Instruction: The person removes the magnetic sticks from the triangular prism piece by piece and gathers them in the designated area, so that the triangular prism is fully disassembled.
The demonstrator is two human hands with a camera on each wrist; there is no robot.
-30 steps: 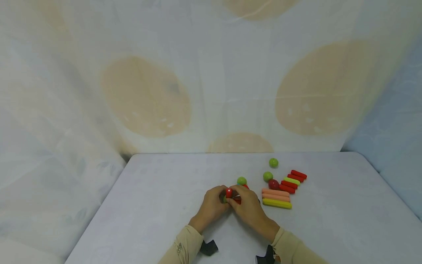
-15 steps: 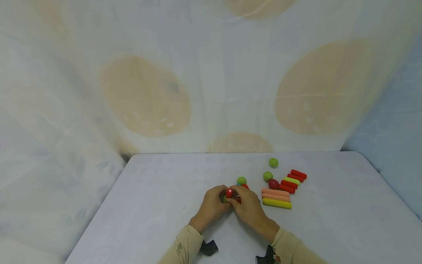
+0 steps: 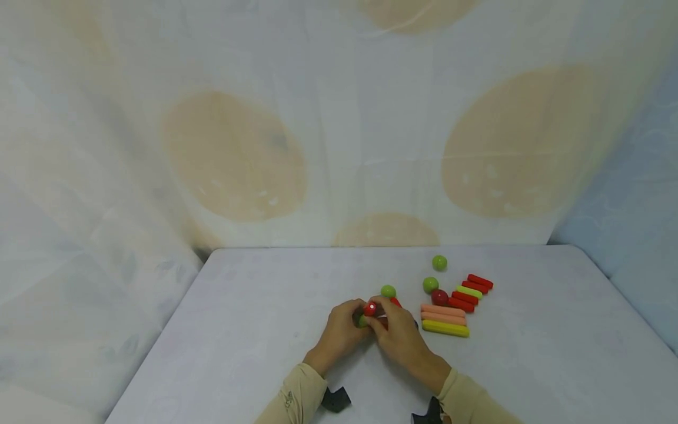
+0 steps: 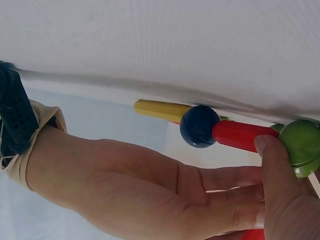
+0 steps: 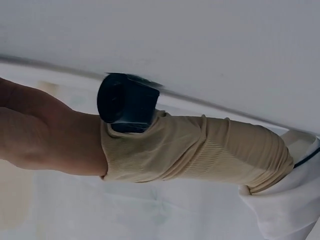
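Hands met at the middle of the bench (image 3: 254, 306) in the head view: we saw the left hand (image 3: 339, 330) and the right hand (image 3: 399, 338) closed together around a small build of rods and balls (image 3: 371, 312), fingers curled round it. A red ball (image 3: 370, 308) showed on top between the fingertips, and a green ball (image 3: 388, 291) lay just beyond them. To the right, near but apart, lay loose rods (image 3: 445, 315) in red, pink and yellow, with more balls (image 3: 431, 285).

From the left wrist view, we saw a thumb (image 4: 280, 195) pressing where a red rod (image 4: 240, 136) joined a green ball (image 4: 300, 145); a dark blue ball (image 4: 199, 126) capped the rod's other end, a yellow rod (image 4: 160, 110) behind it.

The right wrist view showed us only a forearm in a beige sleeve (image 5: 195, 150); no fingers appeared there.

We could read no writing anywhere.
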